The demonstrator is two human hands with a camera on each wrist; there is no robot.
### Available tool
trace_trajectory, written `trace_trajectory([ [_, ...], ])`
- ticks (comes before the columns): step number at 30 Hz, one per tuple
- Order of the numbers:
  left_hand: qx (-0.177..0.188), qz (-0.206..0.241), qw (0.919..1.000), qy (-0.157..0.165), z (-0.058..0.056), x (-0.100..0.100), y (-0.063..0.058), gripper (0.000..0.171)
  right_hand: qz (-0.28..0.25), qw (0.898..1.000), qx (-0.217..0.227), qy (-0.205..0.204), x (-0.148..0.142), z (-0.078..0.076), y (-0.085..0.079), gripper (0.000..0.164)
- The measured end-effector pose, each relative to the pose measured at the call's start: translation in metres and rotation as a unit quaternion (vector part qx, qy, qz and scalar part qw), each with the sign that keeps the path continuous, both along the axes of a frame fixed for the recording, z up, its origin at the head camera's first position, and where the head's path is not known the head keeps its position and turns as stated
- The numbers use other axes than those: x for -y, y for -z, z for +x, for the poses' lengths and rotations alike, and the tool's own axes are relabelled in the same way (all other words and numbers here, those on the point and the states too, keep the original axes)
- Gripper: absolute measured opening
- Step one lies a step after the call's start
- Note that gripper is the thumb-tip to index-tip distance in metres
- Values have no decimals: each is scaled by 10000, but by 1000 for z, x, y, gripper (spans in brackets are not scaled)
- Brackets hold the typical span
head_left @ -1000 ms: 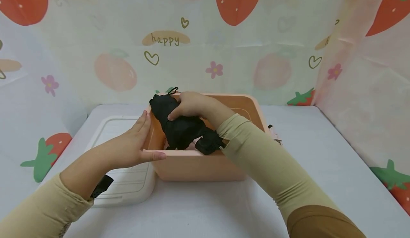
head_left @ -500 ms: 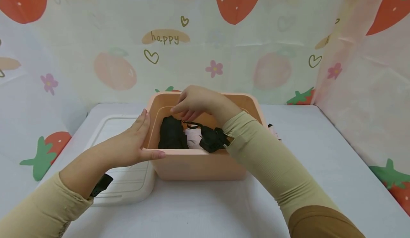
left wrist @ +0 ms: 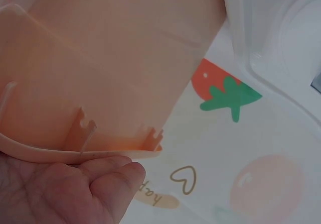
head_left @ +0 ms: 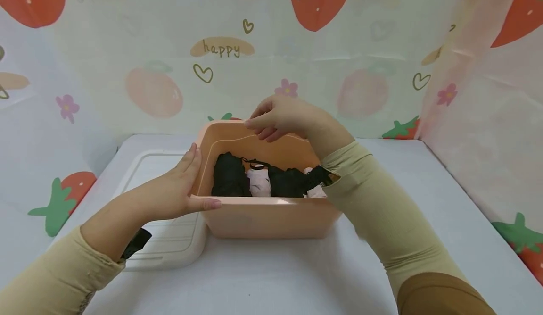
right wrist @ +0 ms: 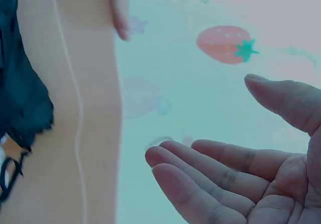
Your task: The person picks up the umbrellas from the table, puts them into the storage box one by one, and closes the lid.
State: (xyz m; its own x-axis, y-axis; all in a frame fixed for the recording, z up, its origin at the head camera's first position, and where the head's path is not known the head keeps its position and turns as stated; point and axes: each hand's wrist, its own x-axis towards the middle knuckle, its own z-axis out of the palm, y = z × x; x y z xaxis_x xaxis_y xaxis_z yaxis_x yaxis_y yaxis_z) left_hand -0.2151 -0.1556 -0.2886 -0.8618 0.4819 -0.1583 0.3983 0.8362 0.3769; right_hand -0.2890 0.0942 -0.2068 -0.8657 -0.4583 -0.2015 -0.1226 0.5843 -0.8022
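A peach plastic bin [head_left: 267, 218] stands on the white table. Inside it lie a rolled black cloth bundle [head_left: 230, 176] at the left and another black cloth bundle [head_left: 288, 182] further right, with a pale pink cloth item [head_left: 259, 183] between them. A thin black cord loop [head_left: 258, 164] lies at the top of the bundles. My left hand [head_left: 174, 190] rests on the bin's front left corner, thumb along the front rim and straight fingers against the left side. Above the bin's back rim hovers my right hand [head_left: 282, 117], holding nothing, its fingers loosely extended in the right wrist view.
To the left of the bin lies a white ribbed lid [head_left: 169, 244], partly under my left forearm. Another pale pink item [head_left: 316, 191] shows at the bin's right end, beside my sleeve. A strawberry-printed sheet [head_left: 161, 46] hangs behind and at both sides.
My right hand has let go of the left black cloth bundle, which now lies in the bin, and has risen up and to the right. My left hand stays on the corner.
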Motion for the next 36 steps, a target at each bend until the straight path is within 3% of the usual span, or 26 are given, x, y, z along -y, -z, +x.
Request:
trace_trajectory([
  [12, 24, -51, 10000, -36, 1, 0, 0, 125, -251, 9983, -223, 478, -80, 2, -8, 38],
  [17, -35, -98, 9999, -13, 1, 0, 0, 124, -240, 9957, -255, 862, -120, -3, 4, 45],
  [23, -95, -105, 9999, 43, 2, 1, 0, 123, -378, 9905, -273, 1293, -157, 5, 13, 49],
  [30, -75, -80, 9999, 27, 2, 2, 1, 123, -475, 9862, -190, 1572, -185, 12, 26, 57],
  [36, -78, -91, 9999, 11, 1, 1, 2, 123, -340, 9841, 139, 1736, -204, 17, 47, 66],
])
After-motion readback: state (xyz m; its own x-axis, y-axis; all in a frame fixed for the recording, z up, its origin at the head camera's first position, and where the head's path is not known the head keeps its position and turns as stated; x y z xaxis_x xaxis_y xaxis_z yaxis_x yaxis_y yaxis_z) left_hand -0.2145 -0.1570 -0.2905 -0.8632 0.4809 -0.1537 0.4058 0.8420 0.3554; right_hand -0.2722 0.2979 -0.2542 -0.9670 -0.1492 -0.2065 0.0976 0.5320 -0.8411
